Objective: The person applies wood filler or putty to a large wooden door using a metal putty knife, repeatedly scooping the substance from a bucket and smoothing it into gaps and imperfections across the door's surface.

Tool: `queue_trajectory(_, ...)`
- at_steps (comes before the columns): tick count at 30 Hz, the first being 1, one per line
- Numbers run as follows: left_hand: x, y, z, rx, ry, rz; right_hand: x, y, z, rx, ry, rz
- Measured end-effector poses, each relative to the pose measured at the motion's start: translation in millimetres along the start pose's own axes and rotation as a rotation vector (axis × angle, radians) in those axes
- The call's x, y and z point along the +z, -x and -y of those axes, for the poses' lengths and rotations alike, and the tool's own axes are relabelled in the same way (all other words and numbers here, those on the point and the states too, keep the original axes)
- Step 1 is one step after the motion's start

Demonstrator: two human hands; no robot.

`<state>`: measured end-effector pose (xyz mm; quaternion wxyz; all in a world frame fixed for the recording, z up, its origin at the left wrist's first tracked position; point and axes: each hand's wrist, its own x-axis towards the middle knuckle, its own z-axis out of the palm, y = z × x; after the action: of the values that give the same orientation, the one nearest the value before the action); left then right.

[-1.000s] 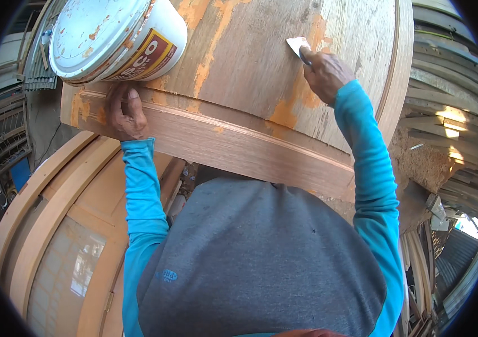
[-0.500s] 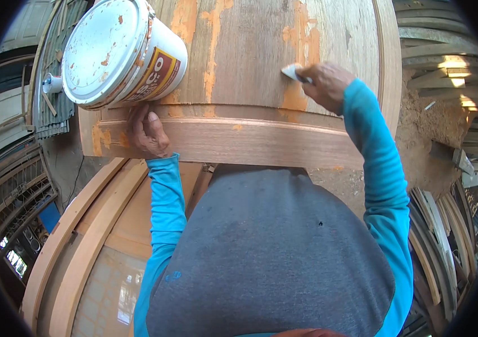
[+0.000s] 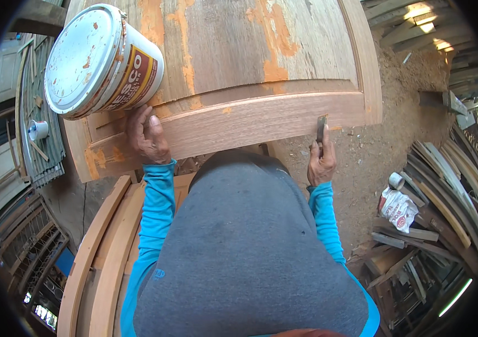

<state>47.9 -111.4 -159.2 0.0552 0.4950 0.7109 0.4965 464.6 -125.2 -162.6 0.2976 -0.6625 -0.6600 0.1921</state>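
Observation:
My right hand (image 3: 321, 164) is closed around a putty knife (image 3: 322, 128). Its blade meets the near edge of a wooden panel door (image 3: 250, 119). Orange filler is smeared in streaks along the door's panel and in small spots on its near rail. My left hand (image 3: 150, 137) lies on the rail at the left, thumb apart from loosely bent fingers. Its fingertips are close by the base of a white lidded bucket (image 3: 146, 73); whether they touch it I cannot tell. The bucket stands on the door, its lid speckled with orange.
Wooden frames (image 3: 107, 269) lean at my lower left. On the right, stacked timber strips (image 3: 447, 185) lie on the dirt floor beside a white sack (image 3: 397, 210) and a small can (image 3: 396, 180). A white cup (image 3: 38, 130) sits on corrugated sheets at the far left.
My right hand has drawn the putty knife off the filler streak, toward me to the door's near edge. My left hand stays beside the bucket. The whole view has shifted and turned a little.

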Motion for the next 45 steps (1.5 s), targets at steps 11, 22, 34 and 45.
queue_trajectory(11, -2.3, 2.4, 10.0, 0.085, 0.029, 0.102, 69.0, 198.5, -165.1, 0.219, 0.083, 0.466)
queue_trajectory(22, -4.6, 3.2, 11.9, 0.154, 0.055, 0.148, -1.0, 21.1, -17.7, 0.533, -0.690, -0.217)
queue_trajectory(34, -8.3, 5.9, 8.6, 0.154, 0.047, 0.148, 5.6, 84.7, -63.1, 0.610, -0.242, -0.111)
queue_trajectory(45, -5.5, 4.5, 14.1, 0.176, 0.091, 0.181, -37.8, 2.7, -56.0, 0.389, 0.217, -0.225)
